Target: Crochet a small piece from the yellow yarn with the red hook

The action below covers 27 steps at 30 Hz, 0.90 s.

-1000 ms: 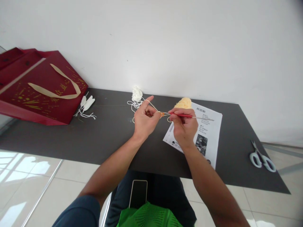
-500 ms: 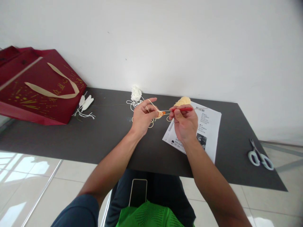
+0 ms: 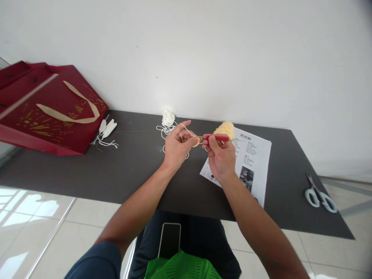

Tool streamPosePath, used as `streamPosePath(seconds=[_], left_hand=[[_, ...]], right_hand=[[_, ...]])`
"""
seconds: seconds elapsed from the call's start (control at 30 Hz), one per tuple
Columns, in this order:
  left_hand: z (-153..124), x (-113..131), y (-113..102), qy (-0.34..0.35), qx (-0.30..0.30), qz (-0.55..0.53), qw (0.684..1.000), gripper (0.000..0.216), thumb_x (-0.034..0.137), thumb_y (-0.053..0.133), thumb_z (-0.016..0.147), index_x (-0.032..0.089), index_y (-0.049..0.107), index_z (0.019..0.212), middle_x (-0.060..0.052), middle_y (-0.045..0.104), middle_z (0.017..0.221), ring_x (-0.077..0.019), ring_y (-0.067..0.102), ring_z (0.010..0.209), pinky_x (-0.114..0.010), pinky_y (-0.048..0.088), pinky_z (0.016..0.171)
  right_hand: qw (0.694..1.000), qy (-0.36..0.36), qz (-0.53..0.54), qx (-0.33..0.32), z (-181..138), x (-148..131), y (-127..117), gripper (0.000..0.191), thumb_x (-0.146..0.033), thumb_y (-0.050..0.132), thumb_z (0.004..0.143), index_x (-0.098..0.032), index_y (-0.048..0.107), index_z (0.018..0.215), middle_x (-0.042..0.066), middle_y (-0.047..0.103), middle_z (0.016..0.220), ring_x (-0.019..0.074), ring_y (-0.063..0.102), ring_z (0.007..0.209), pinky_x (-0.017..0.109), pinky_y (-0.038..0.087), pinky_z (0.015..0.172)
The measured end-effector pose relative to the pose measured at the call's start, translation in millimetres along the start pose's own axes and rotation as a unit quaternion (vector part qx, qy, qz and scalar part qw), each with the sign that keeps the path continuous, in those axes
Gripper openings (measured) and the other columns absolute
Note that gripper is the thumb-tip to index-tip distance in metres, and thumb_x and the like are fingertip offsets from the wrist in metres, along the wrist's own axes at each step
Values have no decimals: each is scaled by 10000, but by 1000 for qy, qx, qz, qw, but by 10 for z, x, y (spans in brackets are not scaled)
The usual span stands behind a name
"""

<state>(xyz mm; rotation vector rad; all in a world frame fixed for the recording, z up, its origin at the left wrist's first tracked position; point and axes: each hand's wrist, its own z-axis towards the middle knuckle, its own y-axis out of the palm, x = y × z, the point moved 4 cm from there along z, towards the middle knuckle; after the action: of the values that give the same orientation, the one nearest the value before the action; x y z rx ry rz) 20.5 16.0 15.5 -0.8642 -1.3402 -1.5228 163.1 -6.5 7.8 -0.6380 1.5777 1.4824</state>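
Note:
Between thumb and fingers, my left hand [image 3: 178, 146] pinches a small piece of yellow crochet work [image 3: 197, 142]. Yellow yarn runs over its raised index finger, and a small orange bit shows at the edge of the piece. My right hand [image 3: 221, 157] grips a crochet hook [image 3: 220, 138] by its red handle. The hook's thin metal shaft points left and reaches the piece; its tip is hidden there. Behind my right hand sits a ball of yellow yarn [image 3: 226, 128], partly on the printed sheet [image 3: 258, 155].
White yarn [image 3: 167, 117] lies near the wall. White crocheted pieces with loose ends [image 3: 108, 128] rest beside a dark red gift bag [image 3: 66, 112] at left. Scissors [image 3: 319, 195] lie near the table's right edge. A phone [image 3: 170, 237] is on my lap.
My right hand and the hook have moved left, closer to the crochet piece. My left hand keeps its pinch. The whole view has shifted slightly.

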Motion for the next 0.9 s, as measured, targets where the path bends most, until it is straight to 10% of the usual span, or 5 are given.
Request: streamPosePath(seconds=[0.27, 0.57, 0.9], left_hand=[[-9, 20, 6, -30, -15, -12, 999, 765, 168, 847, 717, 199, 596, 1439, 11, 759, 785, -111, 653, 687, -261, 506, 693], [-18, -17, -3, -146, 24, -145, 978, 666, 181, 908, 672, 175, 678, 1297, -13, 781, 818, -100, 677, 686, -220, 458, 639], [0, -21, 22, -182, 8, -160, 970, 633, 140, 883, 632, 110, 672, 1227, -16, 745, 783, -71, 605, 624, -199, 286, 485]], right_hand=[[980, -128, -151, -10, -111, -21, -27, 122, -292, 787, 885, -264, 772, 1003, 13, 820, 959, 132, 727, 710, 301, 646, 677], [846, -395, -343, -104, -292, -149, 44, 428, -88, 732, 891, -375, 774, 1204, 23, 821, 1188, 207, 780, 991, 418, 650, 875], [996, -65, -62, -29, -34, 40, -26, 109, -285, 836, 825, -258, 802, 926, 12, 832, 946, 134, 740, 727, 281, 635, 638]])
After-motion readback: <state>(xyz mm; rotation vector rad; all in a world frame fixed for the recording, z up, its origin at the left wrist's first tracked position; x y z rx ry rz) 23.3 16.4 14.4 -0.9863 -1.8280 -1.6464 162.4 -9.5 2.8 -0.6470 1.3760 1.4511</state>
